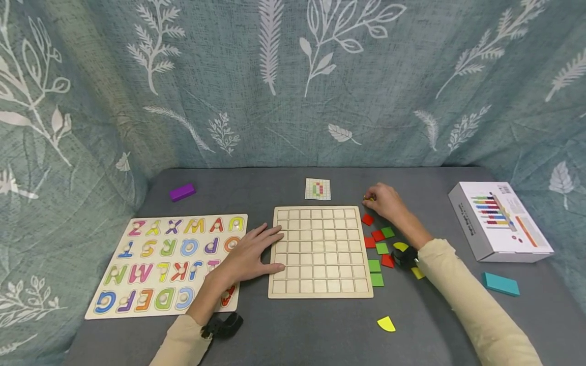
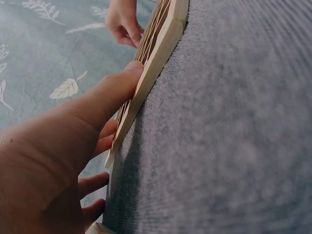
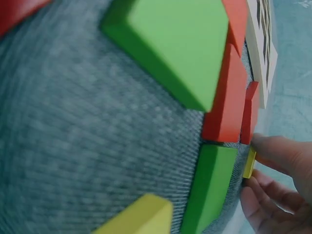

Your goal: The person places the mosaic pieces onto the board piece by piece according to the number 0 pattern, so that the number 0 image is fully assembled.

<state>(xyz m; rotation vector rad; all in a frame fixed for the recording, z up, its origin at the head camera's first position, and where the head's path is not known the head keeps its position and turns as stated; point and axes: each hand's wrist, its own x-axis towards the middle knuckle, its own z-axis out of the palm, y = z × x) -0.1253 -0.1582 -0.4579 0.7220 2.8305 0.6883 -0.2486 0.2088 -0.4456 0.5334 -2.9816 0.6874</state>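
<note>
In the head view: on the bench (image 1: 329,330), about midway between its left and right edges, a wooden grid board (image 1: 319,252); left hand (image 1: 252,254) laid at the board's left edge, fingers spread, nothing clasped. Past the board's far right corner, toward the bench's far edge, right hand (image 1: 388,202), fingertips brought together. Along the board's right edge, red tiles (image 1: 377,235) and green tiles (image 1: 374,266). In the left wrist view: thumb resting on the rim of the board; by its look, stiff and flat, so best to steady by pressing there. In the right wrist view: small yellow piece (image 3: 250,163) pinched between thumb and fingers, near a red tile; not possible to tell if touching the bench. Probably light, hard, not fragile, perhaps slightly slippery; better to hold by two opposite side edges.
</note>
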